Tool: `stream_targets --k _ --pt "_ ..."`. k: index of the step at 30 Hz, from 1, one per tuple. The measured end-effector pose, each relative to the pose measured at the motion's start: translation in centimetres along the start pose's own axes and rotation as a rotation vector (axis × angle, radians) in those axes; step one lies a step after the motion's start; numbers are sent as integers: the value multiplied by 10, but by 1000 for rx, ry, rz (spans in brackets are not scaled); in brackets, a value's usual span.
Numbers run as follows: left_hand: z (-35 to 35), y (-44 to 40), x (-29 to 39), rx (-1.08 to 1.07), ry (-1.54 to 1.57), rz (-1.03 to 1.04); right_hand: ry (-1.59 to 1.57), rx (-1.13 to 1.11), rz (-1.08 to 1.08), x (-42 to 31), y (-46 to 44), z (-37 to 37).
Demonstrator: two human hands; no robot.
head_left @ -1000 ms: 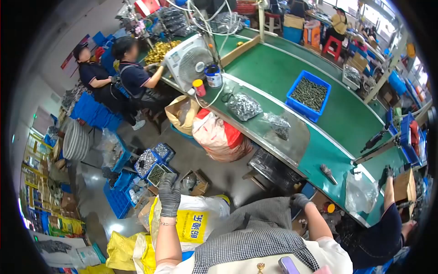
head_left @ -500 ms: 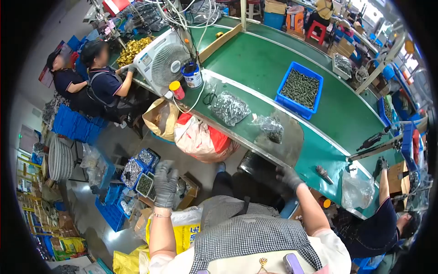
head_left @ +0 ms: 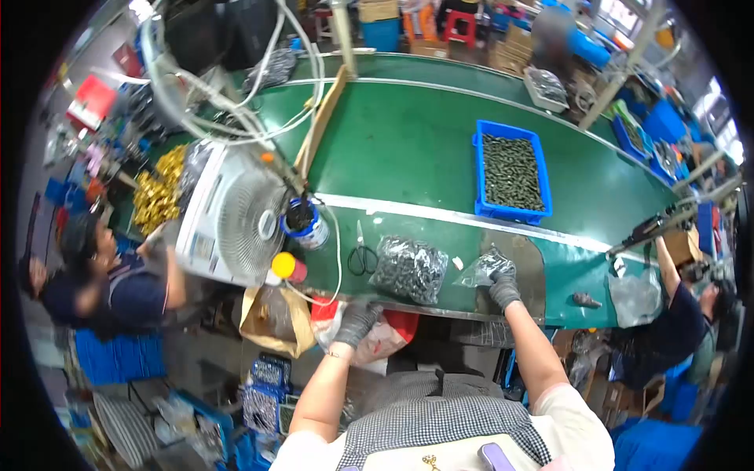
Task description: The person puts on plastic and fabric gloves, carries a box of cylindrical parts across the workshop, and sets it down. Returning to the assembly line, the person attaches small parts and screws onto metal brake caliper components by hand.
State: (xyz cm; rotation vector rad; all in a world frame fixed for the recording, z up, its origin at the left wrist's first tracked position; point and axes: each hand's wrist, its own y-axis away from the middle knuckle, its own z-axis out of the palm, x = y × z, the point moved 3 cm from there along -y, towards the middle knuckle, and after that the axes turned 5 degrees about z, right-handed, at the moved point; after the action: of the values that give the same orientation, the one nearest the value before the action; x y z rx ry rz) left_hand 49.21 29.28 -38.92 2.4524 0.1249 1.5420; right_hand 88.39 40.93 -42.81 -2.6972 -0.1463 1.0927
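Note:
My right hand [head_left: 504, 286], in a dark grey glove, is closed on the top of a small clear plastic bag [head_left: 481, 272] on the worktable. Its contents are mostly hidden by the hand. At the table's front edge is my left hand [head_left: 359, 322], gloved alike, with its fingers stretched forward and nothing visible in them. Between the hands lies a larger clear bag [head_left: 409, 269] full of small dark parts. Beside that bag are black-handled scissors [head_left: 362, 258] and a small white scrap [head_left: 458, 263].
A blue crate [head_left: 512, 173] of dark green parts stands on the green table. At left are a fan [head_left: 250, 216], a blue-white bucket [head_left: 306, 226] and a yellow-lidded jar [head_left: 287, 268]. Co-workers sit left and right. A paper sack [head_left: 275, 322] stands below the table edge.
Both hands have risen forward to the table. The right hand has reached the small bag and taken hold of it. The left hand has moved right and up from above the floor crates. The view has shifted.

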Motion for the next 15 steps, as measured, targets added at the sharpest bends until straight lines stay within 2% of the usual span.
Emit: stream_targets --k 1,2,3,5,6,8,9,11,12,13,14,15 --pt "5 -29 -45 14 155 26 1 -49 108 -28 2 -22" --pt "3 -51 -48 -16 56 -16 7 -97 216 -64 3 -46" --pt "-2 -75 -45 -42 -45 -59 -493 -130 476 24 11 -18" --pt "0 -96 -41 -50 -236 -34 -185 -310 516 -56 -7 -78" --pt "3 -106 -37 -50 -332 -17 -403 -221 554 -60 -5 -74" --pt "-2 -108 7 -185 -374 -189 -836 -23 611 -66 5 -68" --pt "-3 -108 21 -252 -396 -273 -885 -68 624 -74 7 -58" --pt "4 -116 3 -209 -351 -321 -988 -156 644 -95 9 -34" --pt "8 -120 0 -206 -335 -369 -900 -293 882 -91 16 -17" --pt "10 -120 -2 -202 -321 -417 -972 -346 981 -84 25 16" --pt "12 -118 -1 -167 -283 -386 -775 -449 760 -60 40 53" --pt "13 -118 4 -154 -223 -316 -446 -419 543 -39 52 88"
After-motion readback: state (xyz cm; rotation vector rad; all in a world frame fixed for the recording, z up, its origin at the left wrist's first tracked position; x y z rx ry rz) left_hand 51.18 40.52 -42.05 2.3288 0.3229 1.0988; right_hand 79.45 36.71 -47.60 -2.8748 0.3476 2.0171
